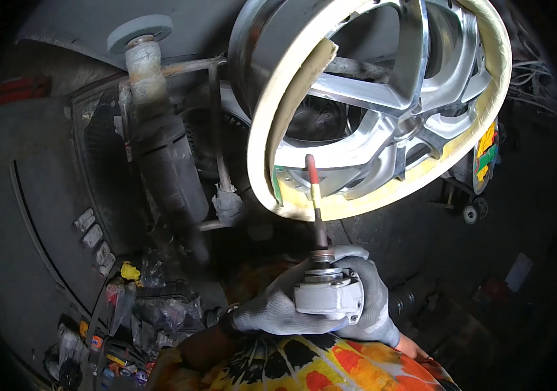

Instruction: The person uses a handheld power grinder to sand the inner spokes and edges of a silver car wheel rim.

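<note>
**grinder held in two hands, below the wheel**

the grinder is at the lower middle of the frame, close to the bright shirt. the left hand, in a grey glove, is curled around its left side; the right hand, gloved alike, wraps the right side with fingers over the top. a slim bit with a red tip points up the frame from the grinder's neck. its tip overlaps a spoke of the wheel, but from this angle i cannot tell whether they touch.

the wheel fills the upper right of centre, its edge wrapped in a cream band that ends loose near the upper left of the rim.

the grinder looks stiff, compact and fairly heavy; the best hold is on its pale housing, both palms around it, well clear of the neck and bit. the wheel should be rigid and heavy, its polished spokes slick and easily scratched. the cream band looks softer and would give a surer grip. a grey disc stands at the upper left.
</note>
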`<move>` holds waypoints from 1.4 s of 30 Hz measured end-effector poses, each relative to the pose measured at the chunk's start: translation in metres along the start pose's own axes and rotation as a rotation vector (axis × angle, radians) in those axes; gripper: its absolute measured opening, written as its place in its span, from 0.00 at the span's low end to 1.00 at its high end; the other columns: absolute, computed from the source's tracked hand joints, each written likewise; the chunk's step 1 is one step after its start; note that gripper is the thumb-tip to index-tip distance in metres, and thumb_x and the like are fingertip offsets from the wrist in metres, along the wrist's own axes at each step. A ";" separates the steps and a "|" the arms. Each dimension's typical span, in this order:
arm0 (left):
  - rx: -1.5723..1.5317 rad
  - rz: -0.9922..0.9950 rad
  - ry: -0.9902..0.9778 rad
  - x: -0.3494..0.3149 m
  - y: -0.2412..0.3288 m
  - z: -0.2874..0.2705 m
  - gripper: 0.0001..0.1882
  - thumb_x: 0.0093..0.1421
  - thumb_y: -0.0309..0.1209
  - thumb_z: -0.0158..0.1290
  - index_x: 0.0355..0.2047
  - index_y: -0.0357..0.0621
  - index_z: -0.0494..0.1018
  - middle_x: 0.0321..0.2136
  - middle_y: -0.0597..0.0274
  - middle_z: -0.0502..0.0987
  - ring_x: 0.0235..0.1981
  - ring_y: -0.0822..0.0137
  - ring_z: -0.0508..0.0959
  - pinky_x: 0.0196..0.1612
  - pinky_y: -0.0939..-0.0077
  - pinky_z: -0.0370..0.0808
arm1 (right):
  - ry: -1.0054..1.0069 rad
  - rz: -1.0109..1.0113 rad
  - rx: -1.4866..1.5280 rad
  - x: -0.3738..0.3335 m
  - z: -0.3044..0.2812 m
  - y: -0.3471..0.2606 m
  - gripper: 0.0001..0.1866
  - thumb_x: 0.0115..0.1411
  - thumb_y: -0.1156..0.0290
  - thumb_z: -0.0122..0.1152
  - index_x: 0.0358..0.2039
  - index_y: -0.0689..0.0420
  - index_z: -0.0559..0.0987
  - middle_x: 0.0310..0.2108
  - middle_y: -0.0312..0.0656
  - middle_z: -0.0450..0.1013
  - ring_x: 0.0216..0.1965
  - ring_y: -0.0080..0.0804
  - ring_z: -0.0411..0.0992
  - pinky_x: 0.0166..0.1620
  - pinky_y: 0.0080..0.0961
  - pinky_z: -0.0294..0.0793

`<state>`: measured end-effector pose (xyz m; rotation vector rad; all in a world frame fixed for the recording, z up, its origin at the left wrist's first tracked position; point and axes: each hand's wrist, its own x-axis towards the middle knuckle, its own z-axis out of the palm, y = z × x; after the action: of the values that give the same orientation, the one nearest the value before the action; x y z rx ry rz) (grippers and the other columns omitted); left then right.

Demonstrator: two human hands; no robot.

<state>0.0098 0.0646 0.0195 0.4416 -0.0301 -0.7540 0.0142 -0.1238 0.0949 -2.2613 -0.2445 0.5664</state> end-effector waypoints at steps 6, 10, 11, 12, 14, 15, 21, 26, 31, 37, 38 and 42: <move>0.064 0.043 0.096 -0.020 0.003 -0.002 0.44 0.56 0.25 0.69 0.70 0.38 0.58 0.58 0.58 0.73 0.58 0.69 0.75 0.65 0.67 0.70 | -0.053 -0.009 0.004 0.016 0.011 -0.012 0.37 0.41 0.68 0.80 0.54 0.60 0.76 0.46 0.49 0.78 0.46 0.52 0.77 0.49 0.43 0.71; 0.405 0.057 0.100 -0.021 0.016 -0.014 0.42 0.56 0.26 0.70 0.67 0.38 0.61 0.59 0.56 0.73 0.59 0.66 0.75 0.64 0.68 0.71 | -0.065 -0.064 0.016 0.026 0.014 -0.010 0.38 0.41 0.67 0.80 0.54 0.60 0.76 0.46 0.49 0.78 0.46 0.53 0.77 0.49 0.43 0.72; 0.407 0.055 0.083 -0.022 0.013 -0.015 0.43 0.55 0.27 0.71 0.67 0.37 0.61 0.59 0.56 0.73 0.58 0.65 0.76 0.63 0.68 0.72 | -0.051 -0.078 0.021 0.026 0.015 -0.009 0.38 0.41 0.67 0.80 0.54 0.60 0.76 0.46 0.49 0.78 0.45 0.53 0.77 0.50 0.42 0.72; 0.410 0.057 0.086 -0.021 0.013 -0.014 0.43 0.55 0.27 0.71 0.67 0.37 0.61 0.59 0.56 0.73 0.58 0.65 0.76 0.63 0.68 0.72 | -0.053 -0.081 0.022 0.026 0.016 -0.007 0.38 0.41 0.67 0.80 0.54 0.60 0.76 0.46 0.49 0.78 0.45 0.53 0.77 0.50 0.42 0.72; 0.406 0.156 0.165 -0.014 0.012 -0.010 0.44 0.56 0.25 0.70 0.69 0.37 0.58 0.57 0.58 0.74 0.55 0.66 0.77 0.62 0.68 0.73 | -0.068 -0.057 0.091 0.025 0.017 0.000 0.38 0.41 0.67 0.80 0.55 0.61 0.76 0.47 0.50 0.78 0.46 0.53 0.77 0.51 0.42 0.72; 0.410 0.157 0.169 -0.011 0.012 -0.005 0.44 0.56 0.25 0.70 0.69 0.37 0.58 0.57 0.58 0.74 0.55 0.66 0.77 0.62 0.68 0.73 | -0.069 -0.061 0.094 0.023 0.016 0.005 0.38 0.41 0.67 0.80 0.55 0.61 0.76 0.47 0.50 0.78 0.46 0.53 0.77 0.51 0.42 0.72; 0.020 0.059 -0.013 0.012 -0.009 0.008 0.47 0.59 0.22 0.67 0.73 0.40 0.52 0.56 0.63 0.73 0.57 0.74 0.73 0.62 0.73 0.71 | 0.052 -0.003 0.069 -0.003 -0.007 0.019 0.39 0.40 0.66 0.82 0.54 0.61 0.76 0.49 0.51 0.77 0.49 0.50 0.76 0.52 0.41 0.73; -0.014 0.036 0.003 0.022 -0.012 0.015 0.49 0.55 0.24 0.70 0.72 0.37 0.53 0.55 0.62 0.74 0.54 0.75 0.75 0.61 0.71 0.73 | 0.050 0.155 0.032 -0.020 -0.017 0.018 0.38 0.39 0.67 0.82 0.53 0.60 0.76 0.48 0.50 0.77 0.47 0.49 0.76 0.51 0.40 0.74; 0.090 0.106 -0.009 0.013 -0.017 0.007 0.47 0.57 0.24 0.69 0.73 0.41 0.55 0.58 0.62 0.72 0.57 0.74 0.73 0.63 0.72 0.70 | 0.025 0.112 -0.026 -0.016 -0.009 0.009 0.37 0.40 0.68 0.81 0.53 0.61 0.77 0.48 0.50 0.77 0.46 0.51 0.76 0.50 0.41 0.73; 0.139 0.079 0.051 -0.003 0.000 -0.003 0.47 0.57 0.24 0.69 0.72 0.39 0.55 0.59 0.61 0.72 0.58 0.72 0.74 0.65 0.71 0.69 | -0.015 -0.005 -0.032 0.007 0.005 -0.002 0.37 0.40 0.68 0.80 0.53 0.61 0.77 0.45 0.49 0.78 0.45 0.51 0.78 0.49 0.41 0.72; 0.139 0.079 0.053 -0.006 0.004 -0.005 0.47 0.57 0.24 0.69 0.72 0.39 0.55 0.59 0.61 0.72 0.58 0.72 0.74 0.65 0.71 0.69 | -0.033 -0.010 -0.060 0.011 0.007 -0.005 0.37 0.40 0.68 0.80 0.54 0.61 0.76 0.45 0.49 0.78 0.45 0.51 0.78 0.48 0.42 0.72; 0.151 0.084 0.109 -0.016 0.002 -0.009 0.46 0.56 0.26 0.71 0.70 0.39 0.57 0.59 0.59 0.72 0.59 0.70 0.73 0.65 0.69 0.69 | -0.068 -0.073 -0.033 0.022 0.014 -0.007 0.38 0.41 0.67 0.80 0.54 0.60 0.76 0.45 0.48 0.77 0.44 0.52 0.77 0.48 0.42 0.71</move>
<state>0.0008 0.0802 0.0144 0.6206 -0.0037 -0.6463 0.0274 -0.1025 0.0842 -2.2573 -0.3718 0.6049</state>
